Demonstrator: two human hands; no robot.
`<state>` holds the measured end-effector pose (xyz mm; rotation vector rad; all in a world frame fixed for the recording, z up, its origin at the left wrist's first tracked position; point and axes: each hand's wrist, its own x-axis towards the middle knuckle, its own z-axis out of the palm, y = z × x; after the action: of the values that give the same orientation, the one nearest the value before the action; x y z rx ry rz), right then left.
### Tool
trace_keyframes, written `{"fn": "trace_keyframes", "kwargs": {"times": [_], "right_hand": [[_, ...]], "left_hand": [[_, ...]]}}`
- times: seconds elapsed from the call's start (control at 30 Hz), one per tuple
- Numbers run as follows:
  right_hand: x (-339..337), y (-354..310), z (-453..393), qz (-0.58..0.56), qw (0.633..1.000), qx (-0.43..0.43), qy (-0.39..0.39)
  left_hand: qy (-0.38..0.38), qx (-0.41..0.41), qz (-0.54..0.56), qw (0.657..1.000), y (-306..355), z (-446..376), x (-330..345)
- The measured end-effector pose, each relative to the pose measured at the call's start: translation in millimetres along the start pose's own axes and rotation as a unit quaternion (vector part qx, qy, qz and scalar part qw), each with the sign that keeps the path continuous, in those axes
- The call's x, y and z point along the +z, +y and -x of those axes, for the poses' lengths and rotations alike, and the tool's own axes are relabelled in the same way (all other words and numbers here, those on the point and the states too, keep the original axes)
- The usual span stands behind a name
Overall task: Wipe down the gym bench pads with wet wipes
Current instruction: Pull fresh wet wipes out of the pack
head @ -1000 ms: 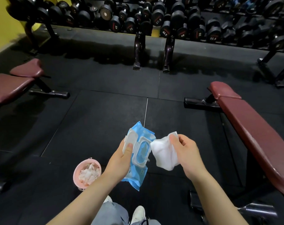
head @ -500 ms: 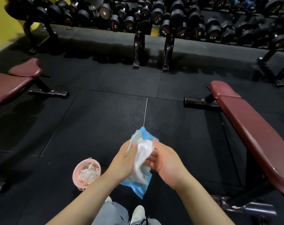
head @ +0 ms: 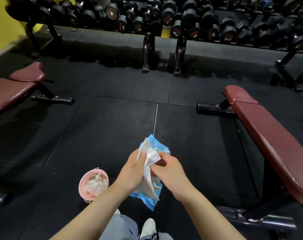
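My left hand [head: 131,172] grips a blue wet-wipe pack [head: 157,148] low in the middle, thumb pressed on a white wipe [head: 151,161] draped over the pack's front. My right hand [head: 171,172] is against the pack from the right, its fingers curled at the wipe and the pack's opening. The wipe hangs down between both hands. A maroon bench pad [head: 275,146] runs along the right, with its small seat pad [head: 237,94] at the far end. A second maroon bench [head: 10,90] stands at the left.
A pink bucket [head: 83,182] holding used white wipes stands on the black rubber floor beside my left forearm. A dumbbell rack [head: 164,18] lines the far wall, with its legs [head: 147,52] reaching forward. The right bench's black base bars [head: 214,108] lie on the floor.
A second ago my right hand held the wipe apart from the pack. It then came back to the pack, and the wipe now lies over the pack under my left thumb.
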<state>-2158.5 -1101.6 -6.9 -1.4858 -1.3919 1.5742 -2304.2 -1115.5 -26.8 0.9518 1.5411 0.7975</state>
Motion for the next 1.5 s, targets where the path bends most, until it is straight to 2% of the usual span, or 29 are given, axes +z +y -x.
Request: {"fn": "trace_keyframes", "kwargs": {"times": [0.2,0.37,0.5,0.6,0.67,0.7,0.73,0.83,0.9,1.0,1.17,1.37,1.5], "right_hand": [[3.5,8.5,-4.7,0.131,0.991,-0.005,0.030],[-3.2,5.1,-2.9,0.095,0.995,-0.014,0.015],[-34.7,-18.7,-8.4,0.076,0.995,-0.058,-0.004],[-52.0,-29.1,-10.8,0.071,0.996,-0.034,-0.048],[-52.3,-25.2,-10.9,0.239,0.970,-0.041,-0.001],[-50.1,-22.6,-10.8,0.353,0.933,-0.057,0.039],[-47.7,-20.0,-10.7,0.397,0.913,-0.064,0.068],[-45.8,-23.0,-11.5,0.273,0.960,-0.027,0.046],[-41.0,-26.7,-12.9,0.228,0.973,0.010,0.016],[-24.0,-27.7,-13.9,0.145,0.987,0.071,-0.024],[-1.7,-23.5,-13.3,-0.017,0.991,0.129,-0.015],[-1.3,-25.1,-11.0,-0.010,0.994,0.086,-0.064],[1.6,-26.7,-9.7,0.027,0.993,0.067,-0.088]], "left_hand": [[-0.023,-0.004,-0.012,1.000,-4.6,-0.1,-1.1],[-0.016,-0.010,-0.013,1.000,-8.8,-2.0,-2.1],[0.002,-0.029,-0.007,1.000,-7.3,-3.8,-5.9],[-0.007,-0.036,0.001,0.999,-6.2,-5.0,-7.5],[-0.001,-0.022,0.002,1.000,-5.6,-4.6,-6.9],[-0.001,-0.019,0.001,1.000,-4.8,-4.3,-6.6],[-0.004,-0.017,-0.001,1.000,-4.2,-4.2,-6.1],[-0.009,-0.013,-0.009,1.000,-4.1,-4.9,-5.2],[-0.014,-0.007,-0.005,1.000,-5.1,-5.2,-3.7],[-0.028,0.015,-0.008,0.999,-3.9,-3.4,0.0],[-0.050,0.061,-0.007,0.997,3.6,-0.2,4.0],[-0.091,0.086,-0.017,0.992,2.0,-2.9,-5.7],[-0.067,0.035,0.025,0.997,-5.3,-7.4,-3.5]]}}
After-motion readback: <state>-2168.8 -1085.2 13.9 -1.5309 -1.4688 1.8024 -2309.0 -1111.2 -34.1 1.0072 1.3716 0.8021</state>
